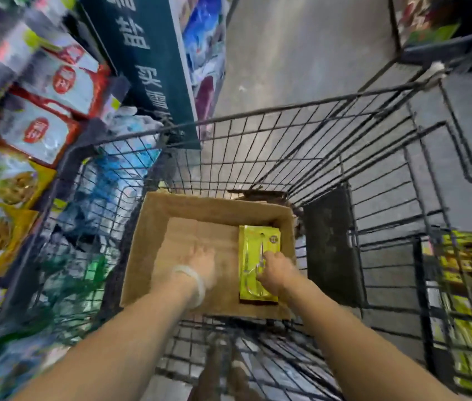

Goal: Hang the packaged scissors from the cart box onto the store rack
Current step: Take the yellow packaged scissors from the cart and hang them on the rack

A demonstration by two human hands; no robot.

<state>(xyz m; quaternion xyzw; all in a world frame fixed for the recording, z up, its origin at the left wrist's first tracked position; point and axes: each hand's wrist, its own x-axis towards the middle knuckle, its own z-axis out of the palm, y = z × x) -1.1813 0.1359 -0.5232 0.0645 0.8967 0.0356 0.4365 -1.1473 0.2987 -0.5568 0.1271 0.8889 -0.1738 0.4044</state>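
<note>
Head view: right hand (276, 272) fingers curled onto packaged scissors (258, 263), at box (153, 224) three o'clock; left hand (200, 263) blurred, grip unclear.

Dim, flat indoor light with soft shadows. The cardboard box (171, 215) interior is the brightest, sharpest area. Motion blur smears the left hand (200, 260) and shelf packages (41, 125). Wide-angle distortion bends the cart (344, 125) wires at the edges.

You have: one cardboard box (153, 224), one wire cart (286, 134), one visible yellow scissors pack (253, 244), two hands, one wristband (197, 282).
</note>
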